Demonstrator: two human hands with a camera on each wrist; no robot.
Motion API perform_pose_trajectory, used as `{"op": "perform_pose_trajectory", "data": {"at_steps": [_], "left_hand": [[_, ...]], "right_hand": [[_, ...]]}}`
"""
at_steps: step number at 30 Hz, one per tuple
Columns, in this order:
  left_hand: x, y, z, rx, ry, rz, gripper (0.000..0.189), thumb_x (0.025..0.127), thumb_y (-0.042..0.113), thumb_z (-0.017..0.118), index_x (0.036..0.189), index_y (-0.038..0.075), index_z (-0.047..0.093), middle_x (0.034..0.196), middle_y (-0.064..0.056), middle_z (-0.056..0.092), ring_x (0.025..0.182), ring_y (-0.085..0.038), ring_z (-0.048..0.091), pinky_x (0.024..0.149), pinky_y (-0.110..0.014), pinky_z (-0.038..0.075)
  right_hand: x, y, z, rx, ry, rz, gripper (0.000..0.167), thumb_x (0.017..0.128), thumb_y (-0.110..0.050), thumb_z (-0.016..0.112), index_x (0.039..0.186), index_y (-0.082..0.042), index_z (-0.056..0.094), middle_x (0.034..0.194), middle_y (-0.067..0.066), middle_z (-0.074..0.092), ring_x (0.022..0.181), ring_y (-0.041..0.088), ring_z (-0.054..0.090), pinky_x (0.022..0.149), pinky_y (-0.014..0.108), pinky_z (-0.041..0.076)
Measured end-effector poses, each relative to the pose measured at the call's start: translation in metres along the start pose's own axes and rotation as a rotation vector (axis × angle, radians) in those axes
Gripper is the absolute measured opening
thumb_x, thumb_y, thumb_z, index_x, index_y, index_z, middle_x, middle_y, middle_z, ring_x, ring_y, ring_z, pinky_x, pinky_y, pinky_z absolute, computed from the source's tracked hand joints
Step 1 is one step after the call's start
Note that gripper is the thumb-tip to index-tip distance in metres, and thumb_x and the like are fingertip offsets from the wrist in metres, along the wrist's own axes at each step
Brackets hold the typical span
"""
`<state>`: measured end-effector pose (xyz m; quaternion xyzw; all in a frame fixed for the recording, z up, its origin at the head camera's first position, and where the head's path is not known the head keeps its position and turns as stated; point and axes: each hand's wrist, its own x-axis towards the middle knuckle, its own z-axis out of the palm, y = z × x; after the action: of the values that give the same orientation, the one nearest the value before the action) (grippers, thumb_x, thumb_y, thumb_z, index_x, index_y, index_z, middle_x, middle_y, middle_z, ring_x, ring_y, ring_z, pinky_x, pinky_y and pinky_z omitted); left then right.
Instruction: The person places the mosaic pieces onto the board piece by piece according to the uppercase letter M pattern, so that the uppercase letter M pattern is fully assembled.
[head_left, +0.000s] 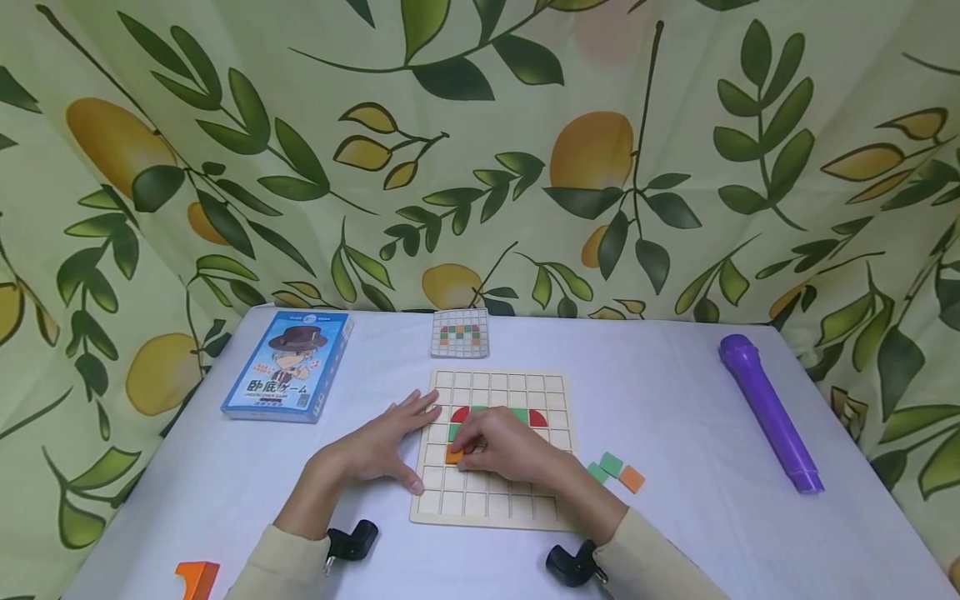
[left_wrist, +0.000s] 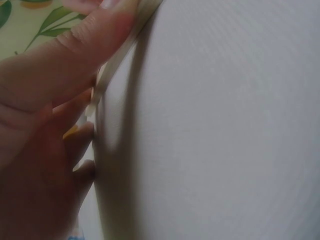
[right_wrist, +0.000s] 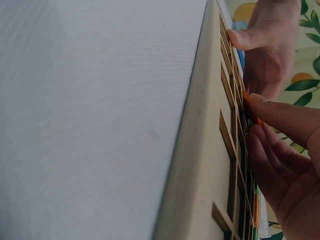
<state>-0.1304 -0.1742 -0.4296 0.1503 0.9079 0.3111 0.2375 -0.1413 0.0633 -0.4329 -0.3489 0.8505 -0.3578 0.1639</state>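
Note:
A wooden grid board (head_left: 487, 508) lies on the white table. My left hand (head_left: 367, 446) rests at its left edge, fingers extended and thumb spread toward the near left corner. With thumb and fingertips, my right hand (head_left: 510, 450) pinches an orange square tile (head_left: 453, 455) at the board's left part; the right wrist view shows the orange tile (right_wrist: 247, 102) tilted at the grid. Just beyond it sit a green tile (head_left: 454, 432) and a red rounded tile (head_left: 460, 414). Another red rounded tile (head_left: 537, 418) lies farther right. My right hand hides part of the rows.
Loose green (head_left: 611, 463) and orange (head_left: 632, 478) tiles lie right of the board. A pattern card (head_left: 460, 333) stands behind it. There are also a blue game box (head_left: 288, 367) at left, a purple stick-shaped object (head_left: 768, 412) at right, and an orange block (head_left: 198, 577) at near left.

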Motion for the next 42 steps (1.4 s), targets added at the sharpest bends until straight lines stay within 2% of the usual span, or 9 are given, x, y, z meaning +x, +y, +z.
{"op": "perform_pose_trajectory", "data": {"at_steps": [10,17,24,28,35,42], "left_hand": [[0.000,0.000,-0.001,0.006,0.000,0.001,0.110,0.064,0.035,0.095,0.158,0.019,0.040,0.173,0.006,0.019,0.164,-0.030,0.003,0.128,-0.066,0.013],[-0.001,0.001,-0.001,0.003,-0.003,0.014,0.111,0.064,0.035,0.095,0.158,0.017,0.040,0.174,0.004,0.019,0.164,-0.030,0.003,0.129,-0.065,0.012],[-0.001,0.001,-0.001,0.005,-0.008,0.009,0.110,0.064,0.036,0.095,0.158,0.018,0.040,0.174,0.005,0.019,0.164,-0.029,0.003,0.129,-0.065,0.011],[-0.002,0.001,-0.001,0.011,-0.009,0.009,0.112,0.062,0.036,0.095,0.158,0.018,0.040,0.174,0.005,0.018,0.164,-0.029,0.003,0.129,-0.065,0.011],[-0.001,0.002,-0.001,0.007,-0.006,0.010,0.113,0.062,0.035,0.096,0.158,0.017,0.040,0.174,0.005,0.018,0.164,-0.029,0.003,0.129,-0.064,0.011],[-0.001,0.003,-0.001,0.012,0.000,0.000,0.114,0.061,0.032,0.097,0.158,0.017,0.039,0.174,0.004,0.018,0.164,-0.029,0.003,0.131,-0.061,0.010]], "right_hand": [[0.001,-0.003,0.001,-0.016,0.006,0.018,0.016,0.086,-0.010,0.081,0.101,-0.011,0.082,0.098,-0.006,0.074,0.086,0.001,0.060,0.077,0.013,0.054],[0.001,-0.004,0.001,-0.036,-0.007,0.031,0.016,0.085,-0.011,0.082,0.101,-0.013,0.082,0.098,-0.008,0.073,0.087,-0.001,0.060,0.079,0.014,0.054],[-0.002,0.000,-0.005,0.061,-0.039,0.026,0.023,0.085,-0.013,0.082,0.108,-0.015,0.080,0.103,-0.007,0.073,0.090,0.007,0.062,0.079,0.015,0.055],[-0.005,0.001,-0.011,0.076,-0.036,0.013,0.024,0.085,-0.014,0.083,0.109,-0.018,0.079,0.104,-0.006,0.073,0.090,0.012,0.062,0.078,0.017,0.054],[-0.017,0.007,-0.025,0.066,-0.014,0.016,0.029,0.085,-0.018,0.083,0.113,-0.020,0.078,0.111,-0.007,0.073,0.097,0.016,0.063,0.079,0.022,0.053],[-0.042,0.025,-0.049,0.073,0.033,0.067,0.034,0.083,-0.019,0.085,0.115,-0.022,0.077,0.117,-0.011,0.073,0.103,0.020,0.063,0.077,0.023,0.053]]}}
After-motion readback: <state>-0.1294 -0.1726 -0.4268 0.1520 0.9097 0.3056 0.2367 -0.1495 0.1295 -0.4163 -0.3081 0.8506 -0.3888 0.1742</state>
